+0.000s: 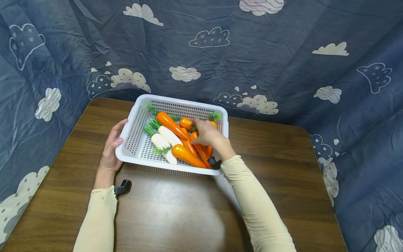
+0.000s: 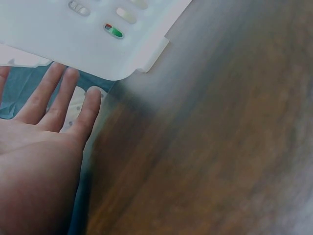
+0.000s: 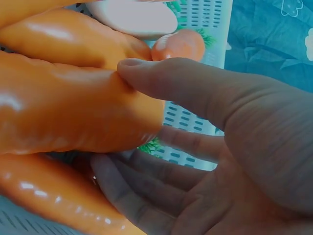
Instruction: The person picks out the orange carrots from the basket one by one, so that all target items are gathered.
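Observation:
A white perforated plastic basket (image 1: 171,168) holds several orange carrots and white radishes (image 1: 170,135) with green tops. My right hand (image 1: 207,134) reaches into its right half. In the right wrist view, the thumb lies on top of the thick end of a carrot (image 3: 78,105) and the fingers curl underneath it. Other carrots (image 3: 54,196) lie close on both sides of that one. My left hand (image 1: 111,147) is at the basket's left end, fingertips right at the outside of the rim. Its visible fingers look mostly straight in the left wrist view (image 2: 58,105).
The basket stands toward the back of a brown wooden table (image 1: 170,210). Behind the table and along its sides hangs a dark blue cloth (image 1: 267,73) with cloud prints. A black wrist strap mount (image 1: 123,187) sticks out from the left wrist.

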{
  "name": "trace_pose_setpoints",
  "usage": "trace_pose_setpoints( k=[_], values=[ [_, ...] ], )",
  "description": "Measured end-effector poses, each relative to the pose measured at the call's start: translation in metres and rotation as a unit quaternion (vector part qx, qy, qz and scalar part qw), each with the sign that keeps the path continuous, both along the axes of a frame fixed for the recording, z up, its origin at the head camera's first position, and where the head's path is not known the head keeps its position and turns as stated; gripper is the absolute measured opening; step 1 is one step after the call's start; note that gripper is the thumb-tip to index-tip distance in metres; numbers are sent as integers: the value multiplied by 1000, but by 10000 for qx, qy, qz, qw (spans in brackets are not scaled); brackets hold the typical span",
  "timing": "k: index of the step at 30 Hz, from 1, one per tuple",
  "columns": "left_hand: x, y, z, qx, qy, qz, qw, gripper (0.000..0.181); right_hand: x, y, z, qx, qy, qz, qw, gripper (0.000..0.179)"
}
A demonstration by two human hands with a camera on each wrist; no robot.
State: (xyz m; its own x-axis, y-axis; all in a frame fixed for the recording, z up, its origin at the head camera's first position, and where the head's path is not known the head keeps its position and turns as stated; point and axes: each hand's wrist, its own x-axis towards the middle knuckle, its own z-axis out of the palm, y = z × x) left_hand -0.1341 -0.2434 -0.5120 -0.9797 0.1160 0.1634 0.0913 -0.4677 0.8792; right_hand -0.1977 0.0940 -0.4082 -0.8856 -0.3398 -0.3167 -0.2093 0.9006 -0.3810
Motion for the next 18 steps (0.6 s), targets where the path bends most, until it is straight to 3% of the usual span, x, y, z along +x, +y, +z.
trace_pose_setpoints(
  k=[8,18],
  values=[
    [0,0,1,28,9,-42,10000,71,3,8,9,-313,263,103,9991,69],
    [1,1,1,5,-13,-29,10000,69,13,29,32,-1248,588,24,9904,68]
  ],
)
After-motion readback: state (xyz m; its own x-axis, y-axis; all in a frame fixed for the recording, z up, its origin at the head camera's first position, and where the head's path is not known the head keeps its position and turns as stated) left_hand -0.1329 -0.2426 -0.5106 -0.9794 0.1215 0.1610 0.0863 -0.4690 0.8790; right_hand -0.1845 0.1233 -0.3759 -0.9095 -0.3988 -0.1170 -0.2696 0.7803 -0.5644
